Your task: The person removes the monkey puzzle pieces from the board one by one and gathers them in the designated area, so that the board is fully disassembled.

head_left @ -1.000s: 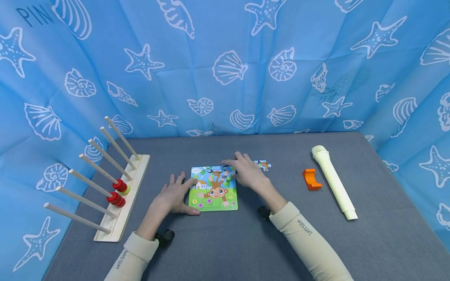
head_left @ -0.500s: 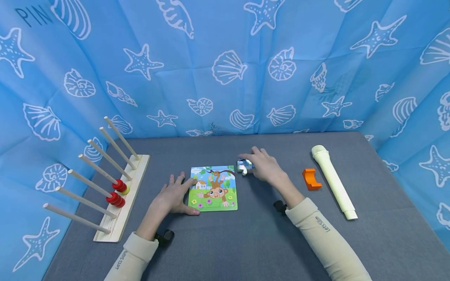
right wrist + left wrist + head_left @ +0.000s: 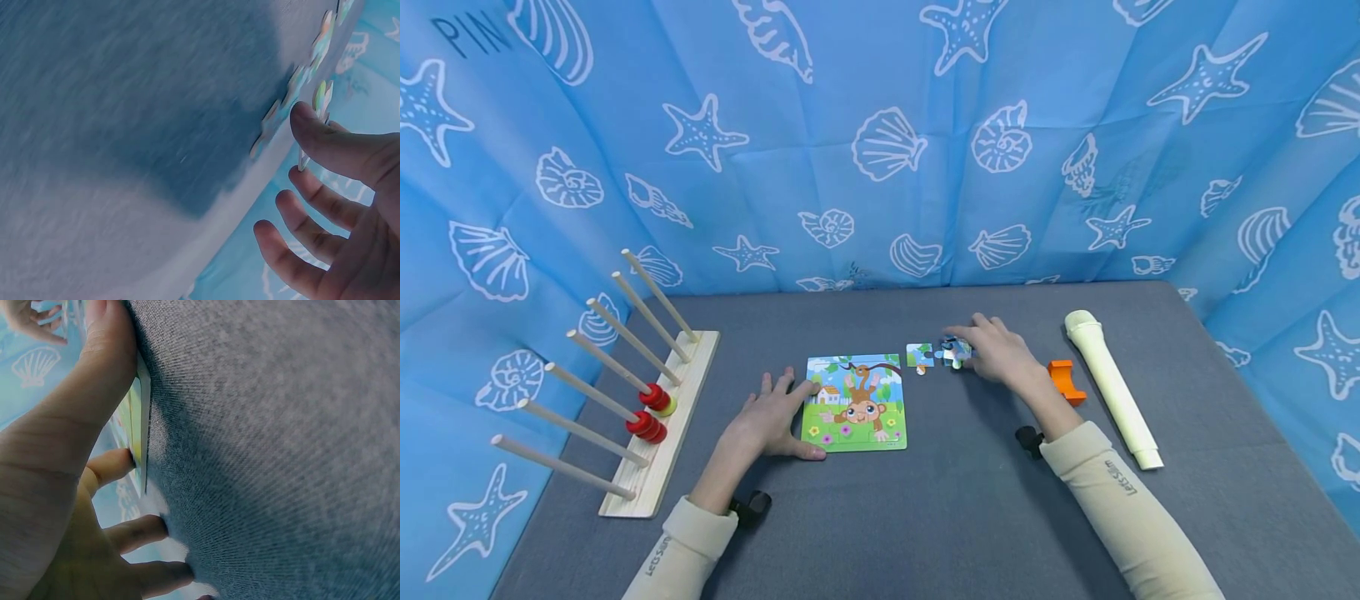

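Note:
A square monkey jigsaw puzzle [image 3: 853, 417] lies flat on the grey table. My left hand [image 3: 771, 417] rests at its left side with fingers spread. The left wrist view shows the thumb [image 3: 109, 350] and a finger [image 3: 112, 467] against the board's edge. Right of the puzzle, my right hand [image 3: 996, 350] pinches a small jigsaw piece [image 3: 322, 97] between thumb and fingers, just above the table. Under or beside it lies another piece [image 3: 294, 87], partly hidden in the head view. One loose piece [image 3: 918, 355] with blue sky and green lies between puzzle and hand.
At the left stands a wooden peg rack [image 3: 673, 417] with several upright pegs and red and yellow rings. An orange curved block [image 3: 1063, 382] and a cream toy microphone [image 3: 1112, 392] lie at the right. A blue seashell curtain [image 3: 820, 167] hangs behind the table.
My right hand has moved right, from the puzzle's upper right corner to the loose pieces beside it. A piece now lies uncovered next to the puzzle. My left hand has stayed in place.

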### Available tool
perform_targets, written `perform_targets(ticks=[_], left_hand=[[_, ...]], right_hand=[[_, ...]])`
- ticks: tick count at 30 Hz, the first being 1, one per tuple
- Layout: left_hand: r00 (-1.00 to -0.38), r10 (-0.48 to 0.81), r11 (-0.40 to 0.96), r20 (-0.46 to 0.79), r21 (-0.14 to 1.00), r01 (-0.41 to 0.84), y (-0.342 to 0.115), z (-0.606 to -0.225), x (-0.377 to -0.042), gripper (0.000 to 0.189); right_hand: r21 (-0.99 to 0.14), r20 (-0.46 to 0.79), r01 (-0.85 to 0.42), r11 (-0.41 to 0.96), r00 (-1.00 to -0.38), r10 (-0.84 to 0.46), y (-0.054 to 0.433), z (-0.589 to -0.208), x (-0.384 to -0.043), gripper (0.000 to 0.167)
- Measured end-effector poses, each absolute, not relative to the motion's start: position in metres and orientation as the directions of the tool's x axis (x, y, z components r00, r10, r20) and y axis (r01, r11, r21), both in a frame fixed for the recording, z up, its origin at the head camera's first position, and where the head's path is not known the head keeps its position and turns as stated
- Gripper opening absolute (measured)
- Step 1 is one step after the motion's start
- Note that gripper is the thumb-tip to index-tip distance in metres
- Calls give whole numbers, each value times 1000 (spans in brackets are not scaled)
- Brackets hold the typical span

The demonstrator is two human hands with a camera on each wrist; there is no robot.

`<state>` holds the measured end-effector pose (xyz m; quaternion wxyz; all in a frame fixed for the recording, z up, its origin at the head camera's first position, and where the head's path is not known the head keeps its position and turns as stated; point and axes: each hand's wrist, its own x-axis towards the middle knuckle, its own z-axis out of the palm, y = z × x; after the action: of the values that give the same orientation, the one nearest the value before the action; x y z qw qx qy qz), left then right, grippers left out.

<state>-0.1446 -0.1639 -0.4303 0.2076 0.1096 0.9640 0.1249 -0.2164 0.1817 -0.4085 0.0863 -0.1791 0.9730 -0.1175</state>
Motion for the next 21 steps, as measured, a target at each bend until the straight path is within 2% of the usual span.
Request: perform_targets(ticks=[21], left_hand=[[-888,258,947,-380,282,155,-164,-433,-146,102]], right_hand=[[-259,-272,-231,938,-914,-300,219,-408,-224,61]])
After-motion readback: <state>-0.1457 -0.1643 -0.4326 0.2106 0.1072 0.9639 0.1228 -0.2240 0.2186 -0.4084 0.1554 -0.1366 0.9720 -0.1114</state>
